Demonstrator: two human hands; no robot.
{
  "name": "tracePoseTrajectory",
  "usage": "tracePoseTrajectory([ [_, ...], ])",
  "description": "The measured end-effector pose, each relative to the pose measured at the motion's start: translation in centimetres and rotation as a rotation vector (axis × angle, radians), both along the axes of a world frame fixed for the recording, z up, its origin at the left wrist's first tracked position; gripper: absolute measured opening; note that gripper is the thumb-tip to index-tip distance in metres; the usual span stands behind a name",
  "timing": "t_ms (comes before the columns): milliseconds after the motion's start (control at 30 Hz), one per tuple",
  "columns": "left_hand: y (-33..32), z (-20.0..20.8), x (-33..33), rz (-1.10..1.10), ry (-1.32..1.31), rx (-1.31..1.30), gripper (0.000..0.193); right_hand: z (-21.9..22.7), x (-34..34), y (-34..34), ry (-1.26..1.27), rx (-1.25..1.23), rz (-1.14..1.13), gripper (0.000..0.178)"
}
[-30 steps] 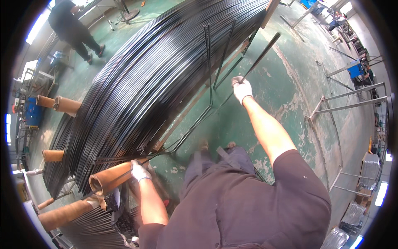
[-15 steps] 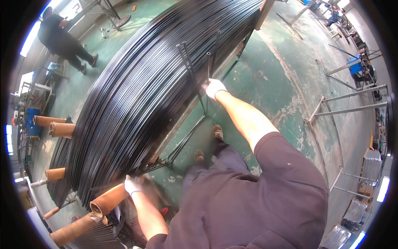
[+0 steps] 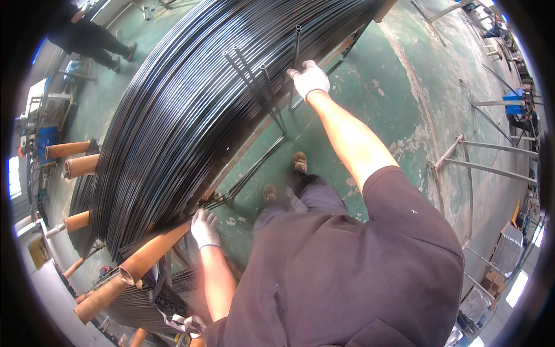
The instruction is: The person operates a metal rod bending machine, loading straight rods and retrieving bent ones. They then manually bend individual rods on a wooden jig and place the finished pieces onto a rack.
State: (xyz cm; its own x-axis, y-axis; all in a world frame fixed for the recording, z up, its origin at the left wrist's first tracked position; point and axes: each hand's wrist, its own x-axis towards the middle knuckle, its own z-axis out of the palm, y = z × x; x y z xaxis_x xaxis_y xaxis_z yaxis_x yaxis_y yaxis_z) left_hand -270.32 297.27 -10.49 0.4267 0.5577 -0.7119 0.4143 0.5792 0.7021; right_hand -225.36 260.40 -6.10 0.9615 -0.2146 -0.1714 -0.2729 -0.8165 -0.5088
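My right hand (image 3: 310, 80), in a white glove, is beside an upright dark tube (image 3: 298, 45) near the far side. Its thumb and fingers are apart, and it may touch that tube. More dark tubes (image 3: 250, 74) stick up to its left, over a large curved stack of long black rods or tubes (image 3: 173, 110). My left hand (image 3: 204, 227), also gloved, is at the near lower end of the stack, with loosely stretched fingers. It is close to a brown cardboard-like roll (image 3: 153, 251); whether it touches the stack is unclear.
Brown rolls (image 3: 81, 166) jut out at the left of the stack. Thin dark bars (image 3: 248, 180) lie low between the stack and my feet. A metal frame (image 3: 491, 153) stands on the right. Another person (image 3: 92, 40) stands at the far left on the green floor (image 3: 370, 104).
My right hand has moved farther out and come away from a tube it was at, which now leans left. My left hand has drawn right, off the brown roll. The view has shifted slightly.
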Motion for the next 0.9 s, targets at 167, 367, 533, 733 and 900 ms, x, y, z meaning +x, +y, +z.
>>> tracePoseTrajectory([
  [167, -7.8, 5.1, 6.3, -0.179, 0.069, 0.21, 0.043, -0.2, 1.6, -0.1, 0.011, -0.094, 0.196, 0.038],
  [367, -8.7, 5.5, 7.4, -0.269, 0.039, 0.28, 0.041, -1.0, -1.2, -2.9, -0.072, -0.02, 0.108, 0.032],
  [533, -10.2, 4.4, 7.1, -0.398, 0.037, 0.26, 0.037, -2.8, -6.3, -9.9, -0.415, 0.147, -0.158, 0.02],
  [733, -15.4, 5.6, 10.4, -1.089, -0.077, 0.55, 0.043, 8.3, -14.4, -19.8, -0.646, 0.307, -0.409, 0.016],
  [900, -19.3, 5.9, 12.9, -1.629, -0.548, 0.939, 0.053, 23.2, -26.8, -19.7, -0.889, 0.013, -0.302, 0.018],
])
